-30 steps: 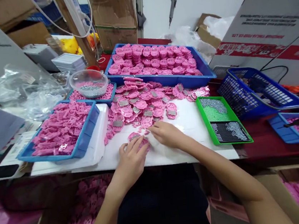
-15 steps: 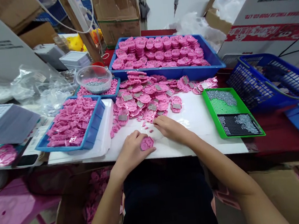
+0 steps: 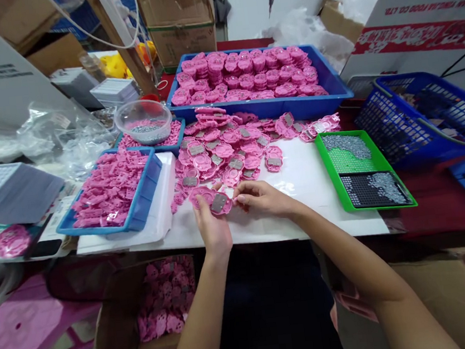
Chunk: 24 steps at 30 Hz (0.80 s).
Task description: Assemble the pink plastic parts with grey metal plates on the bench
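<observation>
My left hand [image 3: 213,230] grips a pink plastic casing [image 3: 200,196], raised above the white work surface. A grey rectangular plate [image 3: 220,203] shows on the casing's right part. At its right edge, my right hand [image 3: 262,198] has thumb and forefinger pinched on a small pink plastic piece [image 3: 236,200], mostly hidden by the fingertips. Just beyond both hands lies a loose heap of similar pink casings [image 3: 223,151], several with grey plates showing.
Behind the heap, a large blue tray [image 3: 262,109] holds stacked pink casings. A blue bin [image 3: 137,222] of pink parts stands left, near a clear bowl [image 3: 142,115]. On the right are a green tray [image 3: 334,185] with small silvery pieces and a blue basket [image 3: 397,144].
My left hand has lifted and turned the casing, so its grey plate shows. My right hand has come from the loose small pieces on the table to the casing's edge.
</observation>
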### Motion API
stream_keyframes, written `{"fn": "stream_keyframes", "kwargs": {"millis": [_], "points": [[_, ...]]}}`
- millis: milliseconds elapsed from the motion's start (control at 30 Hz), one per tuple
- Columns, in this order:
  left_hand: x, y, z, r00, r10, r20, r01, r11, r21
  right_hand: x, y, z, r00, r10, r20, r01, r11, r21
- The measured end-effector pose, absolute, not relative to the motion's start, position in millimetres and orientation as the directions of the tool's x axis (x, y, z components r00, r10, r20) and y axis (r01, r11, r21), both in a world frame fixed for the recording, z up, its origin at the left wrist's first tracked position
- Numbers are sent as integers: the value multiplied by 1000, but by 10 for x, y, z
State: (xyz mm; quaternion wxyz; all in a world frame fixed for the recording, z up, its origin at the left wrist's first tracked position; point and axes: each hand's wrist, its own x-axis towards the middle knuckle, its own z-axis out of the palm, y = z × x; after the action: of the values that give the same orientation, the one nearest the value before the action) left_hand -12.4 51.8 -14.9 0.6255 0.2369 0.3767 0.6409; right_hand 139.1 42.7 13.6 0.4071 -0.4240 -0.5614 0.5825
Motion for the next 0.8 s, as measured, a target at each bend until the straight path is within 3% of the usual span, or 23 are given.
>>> {"fn": "stream_keyframes", "kwargs": {"millis": [100,233,367,433,600,800], "points": [[-111,492,-232,-89,981,-170,-595,85,799,1410,427,132,-271,962,6,5,8,-1000],[-218,417,-307,174,978,-112,-388,173,905,1495,430,180,-166,981,97,-8,97,-995],[-302,375,-244,440,898,19,-73,14,997,1613,395,306,-167,977,129,140,153,-978],[-311,363,-194,521,853,27,0,-31,1000,1657,373,360,-206,969,133,234,181,-955],[-303,333,-159,533,845,-48,70,12,997,1679,360,376,-339,927,163,371,291,-882],[-279,342,-179,510,860,-27,150,-57,987,1673,377,323,-406,896,178,481,376,-792]]}}
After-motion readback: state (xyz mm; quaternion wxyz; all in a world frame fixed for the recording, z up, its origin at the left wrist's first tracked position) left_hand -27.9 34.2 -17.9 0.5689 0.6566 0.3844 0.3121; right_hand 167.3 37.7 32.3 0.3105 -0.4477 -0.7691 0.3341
